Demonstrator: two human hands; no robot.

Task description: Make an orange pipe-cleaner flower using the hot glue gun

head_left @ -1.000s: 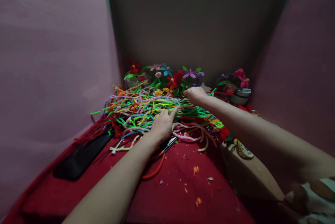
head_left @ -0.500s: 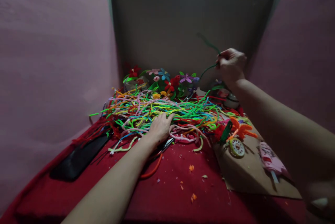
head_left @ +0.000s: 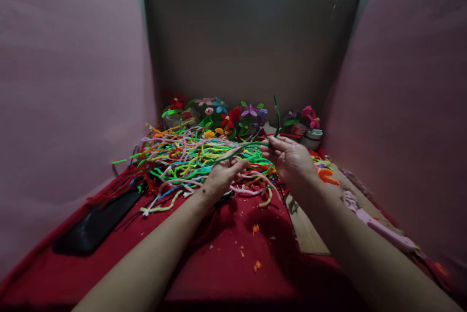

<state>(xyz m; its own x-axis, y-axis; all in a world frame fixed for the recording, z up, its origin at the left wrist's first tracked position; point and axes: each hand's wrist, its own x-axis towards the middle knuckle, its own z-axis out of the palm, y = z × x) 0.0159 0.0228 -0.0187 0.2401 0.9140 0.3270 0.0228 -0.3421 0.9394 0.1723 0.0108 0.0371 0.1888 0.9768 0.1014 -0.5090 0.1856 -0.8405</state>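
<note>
A dark green pipe cleaner (head_left: 276, 113) is pinched between the thumb and fingers of my right hand (head_left: 295, 159). One end sticks up above the fingertips, while the other stretches left across the pile, over my left hand (head_left: 221, 180). My left hand is at the front edge of a heap of colourful pipe cleaners (head_left: 189, 154), its fingers curled in and its thumb pointing right. What it holds, if anything, is hidden; a dark object shows partly beneath it.
Pipe-cleaner flowers (head_left: 250, 109) stand behind the heap. At left lies a black phone-like slab (head_left: 98, 219). On the right are a cardboard sheet (head_left: 310, 234), a pink glue gun (head_left: 383, 229) and a lidded jar (head_left: 313, 138). Orange scraps (head_left: 257, 266) dot the red cloth (head_left: 219, 278).
My right hand has come down and left with the green pipe cleaner, close to my left hand. My left hand's fingers have curled in from lying on the heap. The view has shifted slightly.
</note>
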